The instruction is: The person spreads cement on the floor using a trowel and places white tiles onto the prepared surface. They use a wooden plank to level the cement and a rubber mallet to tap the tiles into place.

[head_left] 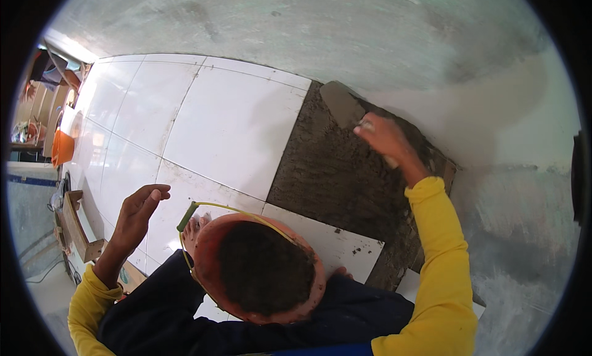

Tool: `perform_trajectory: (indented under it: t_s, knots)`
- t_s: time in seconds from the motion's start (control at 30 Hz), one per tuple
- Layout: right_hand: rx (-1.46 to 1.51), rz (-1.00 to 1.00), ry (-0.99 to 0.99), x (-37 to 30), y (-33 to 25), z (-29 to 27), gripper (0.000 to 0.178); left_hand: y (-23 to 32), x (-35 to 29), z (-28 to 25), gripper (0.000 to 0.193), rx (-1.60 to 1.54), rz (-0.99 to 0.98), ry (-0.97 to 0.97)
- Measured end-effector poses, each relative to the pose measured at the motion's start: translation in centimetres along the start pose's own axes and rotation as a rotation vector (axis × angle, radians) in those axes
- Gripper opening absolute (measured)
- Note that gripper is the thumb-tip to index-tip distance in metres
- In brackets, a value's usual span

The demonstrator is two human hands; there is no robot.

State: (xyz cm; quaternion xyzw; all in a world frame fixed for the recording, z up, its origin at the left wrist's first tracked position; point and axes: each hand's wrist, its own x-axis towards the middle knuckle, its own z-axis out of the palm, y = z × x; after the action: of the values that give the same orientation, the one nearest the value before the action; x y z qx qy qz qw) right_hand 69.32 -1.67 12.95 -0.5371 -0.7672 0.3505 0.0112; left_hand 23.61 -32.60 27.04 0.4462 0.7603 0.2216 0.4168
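- Head view: our right hand (383, 136) has its grip clamped on a trowel (343, 103), the blade resting on the dark mortar bed (336, 174) beside the laid white tiles (231, 125).
- Our left hand (140, 209) hangs above the tiles, fingers loosely curled, holding nothing.
- An orange bucket (262, 270) of mortar sits between our arms.
- Risk: an uneven stroke could smear mortar onto the neighbouring tile; leaning forward might tip the bucket.

**Trowel on wet mortar**

Grey flat-bladed trowel (342, 103), upper centre-right of the frame, blade lying on dark mortar bed (333, 171). Orange bucket (262, 266) at lower centre (dark mortar inside), upright, yellow wire handle raised toward the left.
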Motion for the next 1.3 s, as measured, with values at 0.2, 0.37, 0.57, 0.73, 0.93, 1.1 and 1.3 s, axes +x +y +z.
perform_trajectory:
  t_s: [0.2,0.37,0.57,0.73,0.93,1.1,1.3]
  knots:
    - [-0.513,-0.123,-0.037,8.8,-0.8,-3.0,0.043,-0.3,-0.3,-0.2,0.049,-0.016,-0.036,-0.007]
    - [-0.668,-0.012,-0.119,9.8,-1.0,-4.3,0.043,0.0,0.3,0.5,0.049,-0.018,-0.040,-0.017]
    - [-0.726,0.006,-0.132,2.8,10.0,-9.6,0.045,0.3,1.6,0.9,0.051,0.018,-0.049,-0.027]
    - [-0.609,0.289,-0.092,-5.5,19.6,-11.3,0.046,0.6,2.2,1.0,0.057,0.081,-0.070,-0.036]
    - [0.263,0.529,0.248,-17.5,24.9,-1.2,0.046,-0.1,2.9,1.9,0.059,0.092,-0.075,-0.096]
    - [-0.185,0.072,0.362,-15.3,18.3,7.5,0.039,-0.3,3.2,2.4,0.058,0.095,-0.080,-0.130]
    - [0.628,0.680,0.372,-13.0,15.0,0.3,0.041,0.3,2.2,2.2,0.053,0.005,-0.073,-0.089]
